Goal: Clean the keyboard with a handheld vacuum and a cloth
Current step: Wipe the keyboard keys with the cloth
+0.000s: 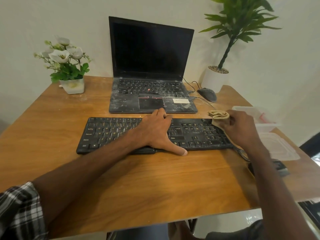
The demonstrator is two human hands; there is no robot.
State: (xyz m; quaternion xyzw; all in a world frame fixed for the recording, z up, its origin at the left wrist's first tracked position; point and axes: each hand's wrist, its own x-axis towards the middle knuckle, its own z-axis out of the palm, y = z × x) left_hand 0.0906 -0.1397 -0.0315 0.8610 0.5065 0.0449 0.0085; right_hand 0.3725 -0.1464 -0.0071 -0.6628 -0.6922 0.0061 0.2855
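**Two hands at the wiping step: one braces, one works the cloth**

Brown wooden table carries the whole arrangement. Black open laptop, screen dark and deck streaked with pale dust, stands at the rear against the wall. Black full-size plastic keyboard, the object of the task, lies just in front of the laptop and parallel to it, with pale specks among its keys.

Left hand lies flat across the keyboard's middle, fingers straight and close together, thumb spread to the near edge; it pinches nothing. Right hand sits at the keyboard's right end, fingers curled tight about a folded tan cloth whose lower fold touches the numeric keys. No handheld vacuum can be identified. A dark object at the table's right edge is too hidden by the forearm to name.

Judged stage: cloth wiping. For good practice:
- The flat hand should press down firmly so the board cannot slide.
- The cloth should travel along each key row in short strokes toward one edge, with a folded corner worked into the gaps.
- A clean face should be turned outward once the cloth is soiled.
- Light pressure avoids lifting keycaps.
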